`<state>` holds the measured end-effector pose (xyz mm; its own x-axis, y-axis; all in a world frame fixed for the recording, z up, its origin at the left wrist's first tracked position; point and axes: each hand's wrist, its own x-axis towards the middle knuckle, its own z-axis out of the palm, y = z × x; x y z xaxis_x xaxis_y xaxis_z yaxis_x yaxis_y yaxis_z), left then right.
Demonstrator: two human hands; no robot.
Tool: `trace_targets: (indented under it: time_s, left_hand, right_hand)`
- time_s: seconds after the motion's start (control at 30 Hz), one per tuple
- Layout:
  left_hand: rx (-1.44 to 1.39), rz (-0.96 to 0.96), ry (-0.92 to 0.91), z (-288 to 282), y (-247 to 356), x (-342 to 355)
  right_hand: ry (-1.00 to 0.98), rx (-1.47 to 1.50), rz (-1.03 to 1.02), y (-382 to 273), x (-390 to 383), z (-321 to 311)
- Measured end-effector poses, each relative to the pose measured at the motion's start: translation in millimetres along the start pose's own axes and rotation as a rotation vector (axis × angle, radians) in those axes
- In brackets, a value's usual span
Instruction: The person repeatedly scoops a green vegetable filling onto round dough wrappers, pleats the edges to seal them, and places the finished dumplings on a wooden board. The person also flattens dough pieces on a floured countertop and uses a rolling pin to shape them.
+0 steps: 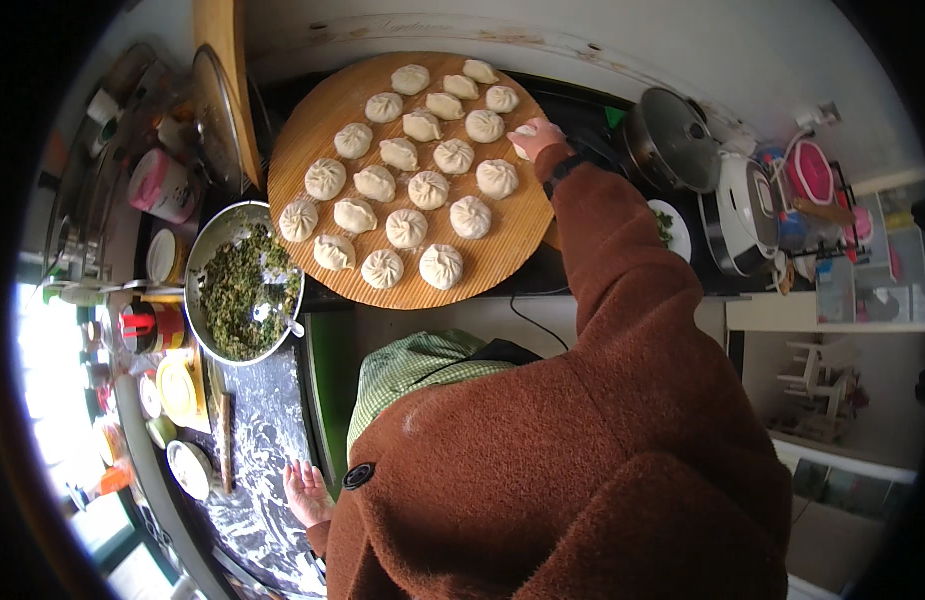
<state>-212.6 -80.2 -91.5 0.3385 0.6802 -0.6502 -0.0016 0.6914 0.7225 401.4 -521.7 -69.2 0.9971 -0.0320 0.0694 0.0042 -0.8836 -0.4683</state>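
My right hand (543, 136) reaches to the far right edge of a round wooden board (523, 250), its fingers closed round a pale dough bun (524, 140). Much of that bun is hidden by the fingers. Several pleated round buns (441, 267) and longer folded ones (376, 183) stand in rows across the board, raw and lightly floured. Low at the left, my left hand (306, 492) hangs beside the floured black counter (263, 440). Its palm is turned up and its fingers are apart, with nothing in them.
Left of the board sits a metal bowl (193, 300) of chopped green filling (238, 300) with a spoon. A rolling pin (226, 440) and white bowl (190, 470) lie nearer. At right are a lidded pot (669, 140), a rice cooker (748, 215) and a plate of greens (678, 232).
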Motion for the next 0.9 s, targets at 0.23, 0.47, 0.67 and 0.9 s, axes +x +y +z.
trace_targets:
  time_s: [0.23, 0.47, 0.67, 0.9]
  left_hand:
    - [-0.037, 0.061, 0.085, -16.9, -2.1, -20.2]
    - [-0.161, 0.062, 0.065, -52.2, -3.0, -12.6]
    - [-0.076, 0.207, 0.268, -121.7, -9.5, -5.6]
    - [0.070, 0.238, 0.463, -217.9, -16.8, 1.9]
  right_hand:
    - [-0.075, -0.055, -0.015, 11.9, 10.2, 20.1]
    - [-0.093, -0.275, -0.068, 28.3, 19.1, 11.7]
    - [0.018, 0.280, -0.151, -67.2, -65.0, -19.5]
    - [-0.213, 0.500, -0.587, -191.2, -192.3, 10.7]
